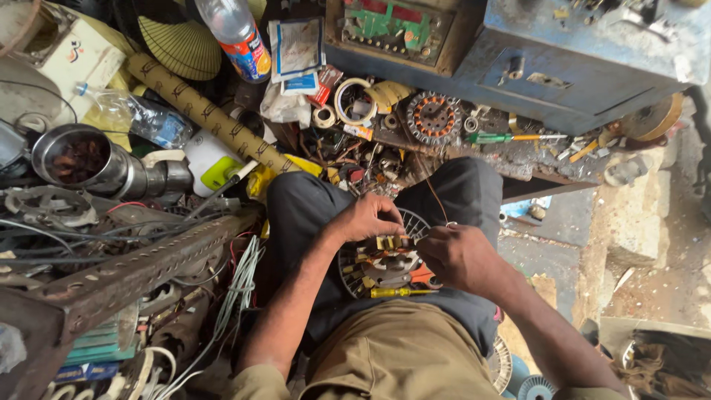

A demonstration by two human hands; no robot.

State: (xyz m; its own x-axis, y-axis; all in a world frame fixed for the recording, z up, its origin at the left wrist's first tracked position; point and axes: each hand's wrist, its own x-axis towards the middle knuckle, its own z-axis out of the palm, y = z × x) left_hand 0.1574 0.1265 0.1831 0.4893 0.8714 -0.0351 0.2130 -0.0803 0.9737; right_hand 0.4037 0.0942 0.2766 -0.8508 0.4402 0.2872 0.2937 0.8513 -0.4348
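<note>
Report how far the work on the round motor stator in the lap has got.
Done: several slots of the stator already carry yellowish insulation pieces. In hand: the left hand presses at its upper rim, and the right hand pinches a thin copper wire that runs up toward the bench. Left: the lower teeth look bare; a yellow screwdriver lies unused on the lap.

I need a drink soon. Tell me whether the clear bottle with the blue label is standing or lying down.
Lying down. The clear bottle rests on its side among the clutter, cap toward the upper left, beside the long cardboard tube. How full it is cannot be told.
</note>
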